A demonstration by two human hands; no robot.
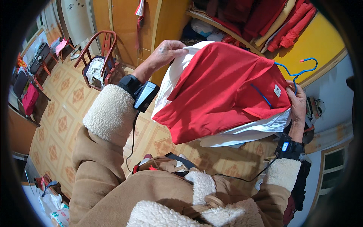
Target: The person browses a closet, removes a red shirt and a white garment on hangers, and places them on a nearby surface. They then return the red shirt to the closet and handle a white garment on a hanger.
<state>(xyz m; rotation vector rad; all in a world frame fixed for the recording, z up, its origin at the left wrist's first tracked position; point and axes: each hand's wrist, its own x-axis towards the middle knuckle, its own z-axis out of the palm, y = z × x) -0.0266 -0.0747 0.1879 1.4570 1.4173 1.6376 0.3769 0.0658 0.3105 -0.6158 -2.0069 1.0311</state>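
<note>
A red and white garment (215, 90) is stretched out between my two hands, its red side facing up and a small label near the neck. My left hand (171, 51) pinches its white edge at the upper left. A blue wire hanger (295, 71) sits partly inside the garment, its hook sticking out at the right; part of its bar shows against the red cloth. At the neck end, my right hand (297, 99) grips the garment and the hanger. Both wrists wear black bands with devices.
Ahead, an open wardrobe shelf (224, 27) holds red clothes and bags. A wooden armchair (105, 62) with white cloth on its seat stands at the upper left. Chairs with clothes line the far left, and plastic bags (55, 208) lie at the lower left. Cables hang from both wrist devices.
</note>
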